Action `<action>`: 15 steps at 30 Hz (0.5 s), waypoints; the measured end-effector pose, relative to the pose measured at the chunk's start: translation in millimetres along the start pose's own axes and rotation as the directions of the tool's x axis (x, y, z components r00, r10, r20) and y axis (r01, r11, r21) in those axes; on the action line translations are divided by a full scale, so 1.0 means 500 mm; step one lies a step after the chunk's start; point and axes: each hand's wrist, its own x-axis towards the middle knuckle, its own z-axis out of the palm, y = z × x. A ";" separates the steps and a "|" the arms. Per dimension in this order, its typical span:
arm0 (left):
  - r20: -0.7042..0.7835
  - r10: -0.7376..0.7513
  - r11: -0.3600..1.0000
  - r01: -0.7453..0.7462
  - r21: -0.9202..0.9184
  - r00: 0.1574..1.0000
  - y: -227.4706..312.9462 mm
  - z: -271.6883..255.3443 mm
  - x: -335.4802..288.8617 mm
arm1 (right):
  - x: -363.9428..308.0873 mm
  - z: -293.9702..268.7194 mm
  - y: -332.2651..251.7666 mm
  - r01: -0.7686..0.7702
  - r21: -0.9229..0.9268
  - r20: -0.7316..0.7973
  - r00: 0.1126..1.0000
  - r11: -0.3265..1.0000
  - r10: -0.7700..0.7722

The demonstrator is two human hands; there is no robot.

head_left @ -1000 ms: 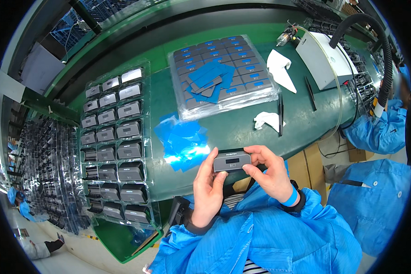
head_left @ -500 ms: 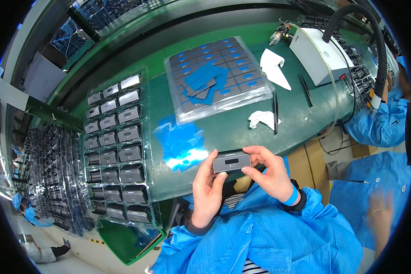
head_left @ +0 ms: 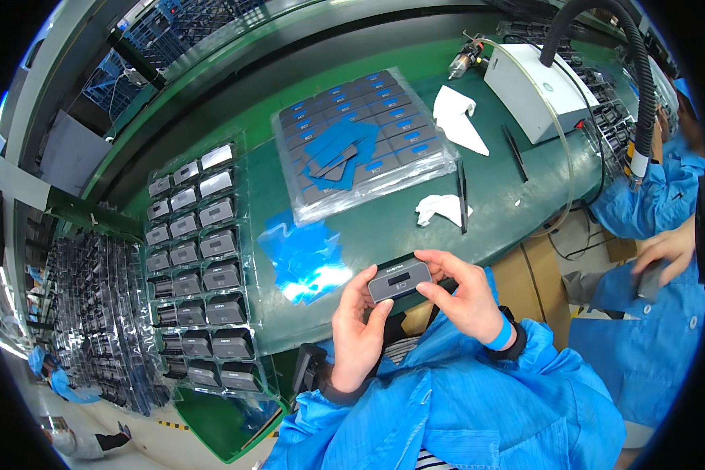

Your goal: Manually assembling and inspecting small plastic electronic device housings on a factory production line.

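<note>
A grey plastic device housing (head_left: 400, 281) with a dark rectangular window is held up near the table's front edge, tilted slightly so its right end is higher. My left hand (head_left: 358, 323) grips its left end between thumb and fingers. At the other end, my right hand (head_left: 466, 296) has its thumb on the front face and its fingers behind. Loose shiny blue film sheets (head_left: 301, 254) lie on the green table just beyond my left hand. To the left of them is a clear plastic tray (head_left: 249, 235) with rows of similar grey housings.
A stack of trays (head_left: 321, 207) with dark panels and loose blue cards stands mid-table. Beyond my right hand are white wipes (head_left: 442, 210), black tweezers (head_left: 515, 153) and a white box machine (head_left: 536, 94) with a black hose. A green bin (head_left: 227, 427) sits below left; a co-worker's hand (head_left: 666, 258) is at right.
The housing has tilted, its right end rising, while both my hands keep hold of it. The view has shifted a little. At right, the co-worker's hand has come up with a dark object.
</note>
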 end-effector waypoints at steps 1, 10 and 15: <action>-0.007 0.017 1.000 -0.017 0.021 1.000 -0.002 -0.001 0.000 | 0.003 0.001 -0.001 0.040 -0.012 -0.016 0.999 0.999 -0.040; -0.001 0.043 0.994 -0.043 0.096 0.999 -0.021 0.001 0.032 | 0.013 -0.008 0.018 0.045 -0.048 -0.008 0.999 0.998 -0.046; -0.009 0.029 0.997 -0.029 0.074 1.000 -0.022 0.000 0.031 | 0.015 -0.007 0.021 0.040 -0.075 0.001 0.999 0.996 -0.040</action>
